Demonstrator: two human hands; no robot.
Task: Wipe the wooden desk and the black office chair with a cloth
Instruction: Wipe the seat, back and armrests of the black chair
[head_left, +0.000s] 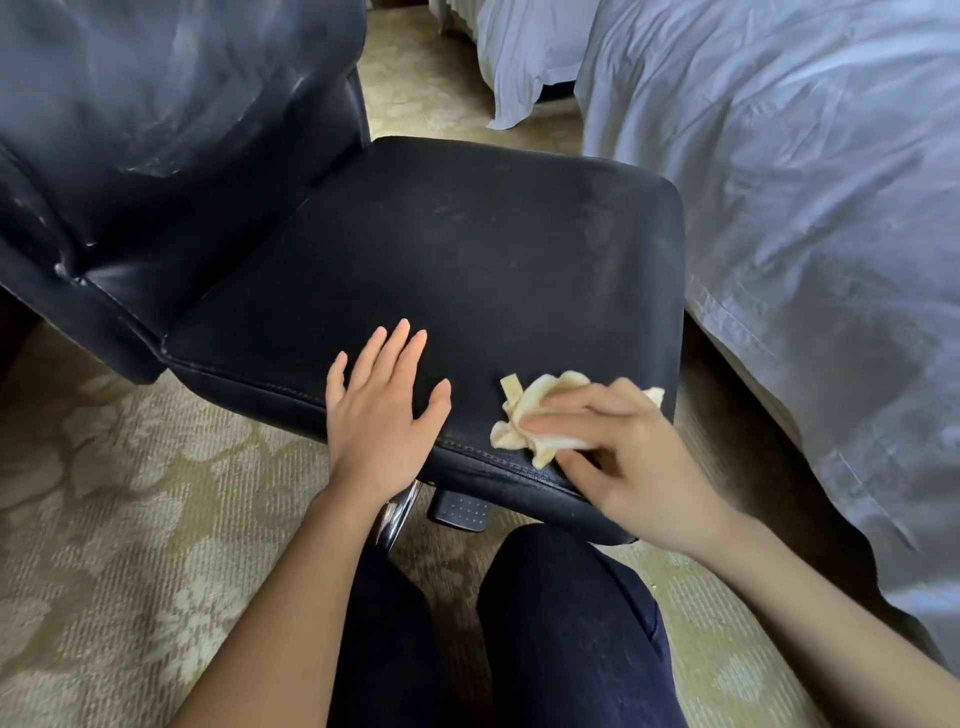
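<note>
While the left hand lies flat, fingers straight, on the black chair seat, the right hand grips a crumpled yellow cloth at the seat's front edge.

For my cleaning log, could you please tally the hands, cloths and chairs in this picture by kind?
Hands: 2, the left hand flat on the seat and the right hand gripping the cloth
Cloths: 1, the pale yellow cloth on the seat's front edge
Chairs: 1, the black office chair
Total: 4
</note>
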